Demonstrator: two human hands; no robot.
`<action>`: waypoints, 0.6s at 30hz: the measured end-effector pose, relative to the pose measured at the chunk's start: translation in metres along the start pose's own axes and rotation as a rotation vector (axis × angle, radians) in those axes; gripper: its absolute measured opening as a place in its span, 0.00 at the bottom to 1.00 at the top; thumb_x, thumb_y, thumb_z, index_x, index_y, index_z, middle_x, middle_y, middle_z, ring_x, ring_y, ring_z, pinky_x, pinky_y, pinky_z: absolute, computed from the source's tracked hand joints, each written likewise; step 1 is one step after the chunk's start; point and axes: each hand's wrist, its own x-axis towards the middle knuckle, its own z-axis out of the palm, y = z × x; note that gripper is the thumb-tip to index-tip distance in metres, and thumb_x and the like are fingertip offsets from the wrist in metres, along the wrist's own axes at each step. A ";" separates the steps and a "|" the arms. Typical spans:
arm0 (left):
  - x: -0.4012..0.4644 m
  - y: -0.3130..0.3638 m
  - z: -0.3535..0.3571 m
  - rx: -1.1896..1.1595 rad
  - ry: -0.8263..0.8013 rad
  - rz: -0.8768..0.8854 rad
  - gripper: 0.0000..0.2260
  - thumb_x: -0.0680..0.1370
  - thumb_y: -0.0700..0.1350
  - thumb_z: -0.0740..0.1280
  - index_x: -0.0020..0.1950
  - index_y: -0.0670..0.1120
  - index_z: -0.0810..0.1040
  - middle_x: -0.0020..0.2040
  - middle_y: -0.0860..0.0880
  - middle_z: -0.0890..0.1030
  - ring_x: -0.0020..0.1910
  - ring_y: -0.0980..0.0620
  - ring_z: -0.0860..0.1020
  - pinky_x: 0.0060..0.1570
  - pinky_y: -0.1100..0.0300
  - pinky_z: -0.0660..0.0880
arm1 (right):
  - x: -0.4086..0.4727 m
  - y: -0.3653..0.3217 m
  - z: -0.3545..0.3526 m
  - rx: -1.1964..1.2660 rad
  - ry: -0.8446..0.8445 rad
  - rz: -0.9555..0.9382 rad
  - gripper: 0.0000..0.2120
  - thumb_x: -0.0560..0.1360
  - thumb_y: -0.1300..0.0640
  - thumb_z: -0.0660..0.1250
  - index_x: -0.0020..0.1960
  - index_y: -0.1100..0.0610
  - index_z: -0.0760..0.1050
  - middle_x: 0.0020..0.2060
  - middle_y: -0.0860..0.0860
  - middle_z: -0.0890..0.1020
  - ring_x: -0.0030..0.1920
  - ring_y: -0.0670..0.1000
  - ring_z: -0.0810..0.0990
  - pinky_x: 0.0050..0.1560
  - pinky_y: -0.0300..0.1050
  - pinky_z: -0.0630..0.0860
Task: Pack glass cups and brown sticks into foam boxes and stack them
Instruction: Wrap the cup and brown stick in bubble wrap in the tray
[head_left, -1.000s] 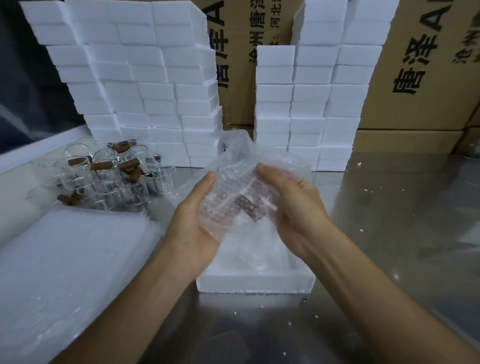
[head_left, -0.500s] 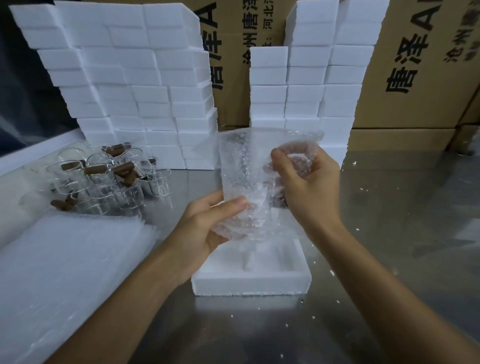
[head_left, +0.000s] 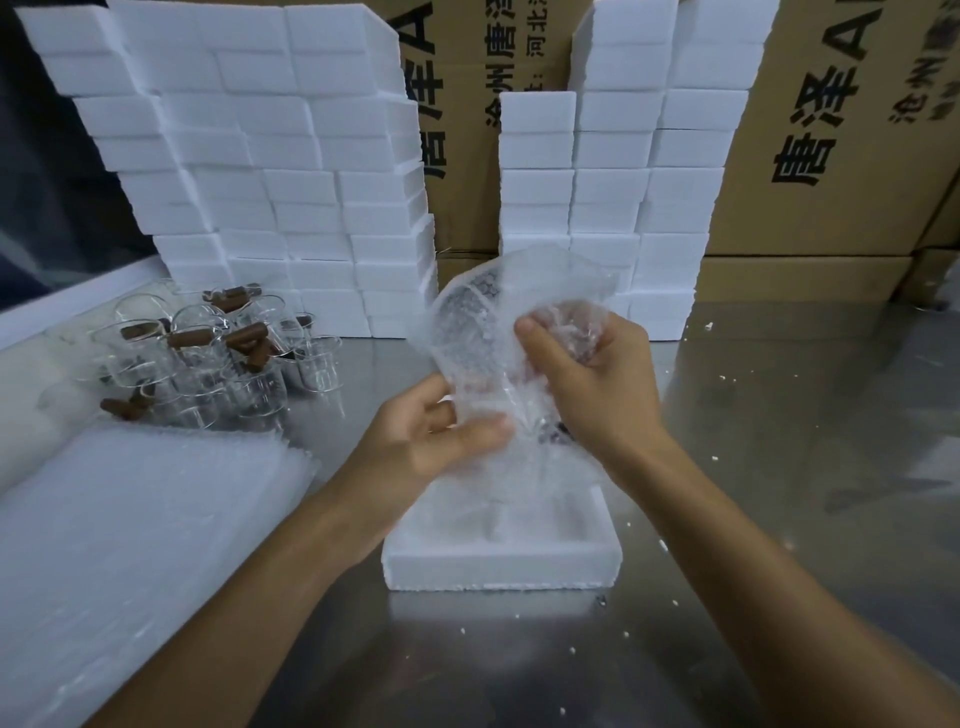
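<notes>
packing workshop | stacked foam boxes (head_left: 270, 171) | printed cardboard cartons (head_left: 831, 130) | steel table (head_left: 779, 415)

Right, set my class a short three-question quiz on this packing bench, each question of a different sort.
1. True or false: both hands grip the bubble wrap.
2. What lies directly below the hands?
3. The glass cups stand: A) left of the hands, B) right of them.

Key: 1 true: left hand and right hand both hold it. 2 an open foam box. 3 A.
</notes>
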 end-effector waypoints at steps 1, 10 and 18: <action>-0.001 0.000 0.002 0.072 -0.019 0.015 0.21 0.70 0.46 0.77 0.62 0.48 0.78 0.56 0.47 0.85 0.57 0.49 0.83 0.52 0.59 0.80 | 0.000 0.000 0.001 -0.012 0.019 -0.058 0.05 0.78 0.58 0.70 0.44 0.57 0.81 0.33 0.47 0.82 0.34 0.40 0.80 0.37 0.34 0.75; -0.004 0.009 0.009 0.069 0.010 0.030 0.16 0.70 0.56 0.76 0.57 0.58 0.81 0.55 0.55 0.85 0.55 0.55 0.83 0.55 0.50 0.78 | -0.006 -0.007 0.008 0.055 0.106 -0.070 0.05 0.74 0.59 0.75 0.42 0.56 0.80 0.34 0.46 0.83 0.35 0.43 0.82 0.37 0.36 0.76; 0.001 0.017 0.004 -0.192 0.361 0.011 0.10 0.78 0.43 0.68 0.57 0.42 0.82 0.53 0.44 0.85 0.54 0.43 0.84 0.53 0.49 0.79 | -0.013 -0.022 0.013 0.191 -0.038 0.104 0.09 0.72 0.57 0.77 0.40 0.52 0.77 0.30 0.46 0.83 0.31 0.45 0.83 0.27 0.42 0.78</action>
